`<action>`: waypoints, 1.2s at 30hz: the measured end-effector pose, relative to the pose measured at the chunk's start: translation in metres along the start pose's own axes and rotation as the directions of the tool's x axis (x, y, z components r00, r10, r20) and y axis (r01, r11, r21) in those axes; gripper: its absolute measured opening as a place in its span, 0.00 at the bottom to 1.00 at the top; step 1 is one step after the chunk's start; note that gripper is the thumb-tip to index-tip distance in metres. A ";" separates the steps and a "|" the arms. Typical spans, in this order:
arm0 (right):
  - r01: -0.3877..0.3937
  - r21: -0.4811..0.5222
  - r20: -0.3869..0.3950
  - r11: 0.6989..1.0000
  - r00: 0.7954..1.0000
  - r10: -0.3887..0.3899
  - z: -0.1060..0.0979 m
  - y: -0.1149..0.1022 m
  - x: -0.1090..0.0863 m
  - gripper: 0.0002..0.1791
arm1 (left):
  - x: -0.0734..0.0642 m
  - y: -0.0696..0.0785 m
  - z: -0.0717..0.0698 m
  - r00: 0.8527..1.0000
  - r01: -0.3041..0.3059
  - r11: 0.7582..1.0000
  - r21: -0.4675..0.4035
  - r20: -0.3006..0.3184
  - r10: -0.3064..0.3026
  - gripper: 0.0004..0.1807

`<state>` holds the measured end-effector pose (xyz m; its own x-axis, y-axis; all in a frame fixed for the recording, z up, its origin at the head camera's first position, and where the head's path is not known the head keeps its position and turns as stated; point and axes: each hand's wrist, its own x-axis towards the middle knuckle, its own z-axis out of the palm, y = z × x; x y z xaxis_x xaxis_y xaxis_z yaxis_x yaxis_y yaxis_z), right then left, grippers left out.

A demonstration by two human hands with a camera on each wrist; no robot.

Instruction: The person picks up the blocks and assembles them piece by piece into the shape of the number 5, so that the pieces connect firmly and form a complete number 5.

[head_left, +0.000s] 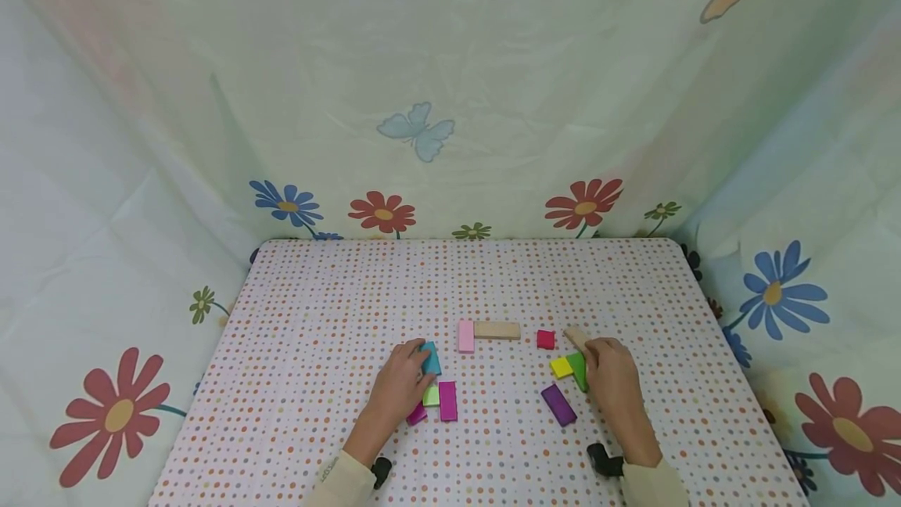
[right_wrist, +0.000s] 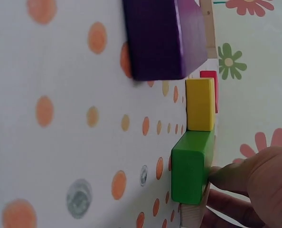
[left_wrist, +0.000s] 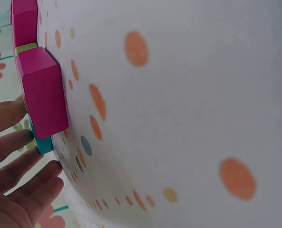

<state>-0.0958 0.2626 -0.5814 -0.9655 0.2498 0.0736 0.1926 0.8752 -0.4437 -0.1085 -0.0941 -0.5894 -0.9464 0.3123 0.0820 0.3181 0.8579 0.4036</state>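
Observation:
My left hand (head_left: 401, 382) pinches a light blue block (head_left: 432, 360) at the left of the group of blocks; in the left wrist view the fingers (left_wrist: 17, 171) reach its edge. Beside that hand sit a lime green block (head_left: 431, 396) and two magenta blocks, one upright in the head view (head_left: 448, 401) and one partly under the hand (head_left: 417, 414). My right hand (head_left: 615, 378) grips a plain wooden block (head_left: 576, 336) between thumb and fingers. Right against the thumb is a green block (right_wrist: 188, 166), which touches a yellow block (right_wrist: 199, 104).
A pink block (head_left: 466, 336) abuts a second plain wooden block (head_left: 497, 330) farther back. A red block (head_left: 545, 339) stands apart between it and the right hand. Nearer me lies a purple block (head_left: 558, 405). The dotted tabletop (head_left: 338, 296) meets a flowered curtain behind.

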 end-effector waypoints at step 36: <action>0.188 0.108 0.076 0.976 0.977 -0.197 -0.022 -0.027 -0.011 0.16 | 0.006 0.025 -0.009 0.998 -0.054 0.997 -0.050 -0.014 0.053 0.28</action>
<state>-0.0863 0.2451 -0.5500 -0.9949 0.0404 0.0919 -0.0129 0.8564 -0.5161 -0.1065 -0.0744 -0.5710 -0.9288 0.3519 0.1160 0.3654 0.8182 0.4439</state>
